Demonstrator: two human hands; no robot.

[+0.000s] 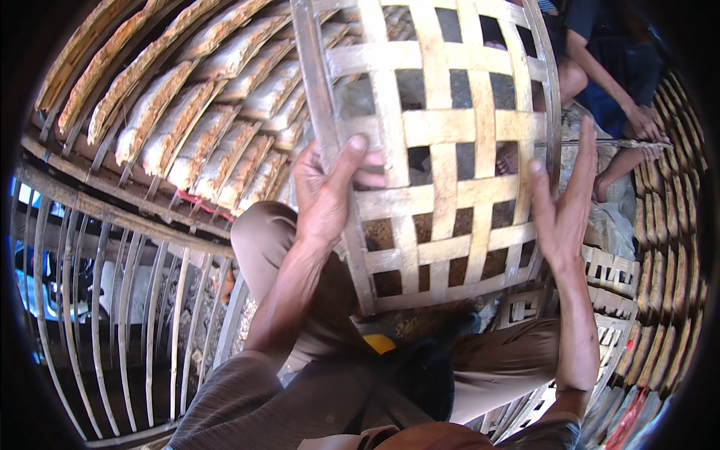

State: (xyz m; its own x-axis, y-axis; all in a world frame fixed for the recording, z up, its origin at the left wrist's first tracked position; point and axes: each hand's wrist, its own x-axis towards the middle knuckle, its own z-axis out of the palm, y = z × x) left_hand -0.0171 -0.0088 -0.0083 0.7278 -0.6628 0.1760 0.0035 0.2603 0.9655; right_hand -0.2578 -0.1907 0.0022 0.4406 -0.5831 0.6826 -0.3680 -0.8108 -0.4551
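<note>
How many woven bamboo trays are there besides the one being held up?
At least 3: one woven bamboo tray is held up between the left hand and right hand; two more trays lie stacked low on the right. Others may be hidden beneath.

A single head-worn fisheye view looks steeply down and slightly forward from the person's own head, close over their lap, so that both forearms enter from the lower edge and rise toward the middle. The woven bamboo tray [442, 150] fills the upper centre at arm's reach, very near the lens. Straight slats bend toward the dark round rim. Another person's hand [645, 124] shows at the upper right edge, farther off.
</note>
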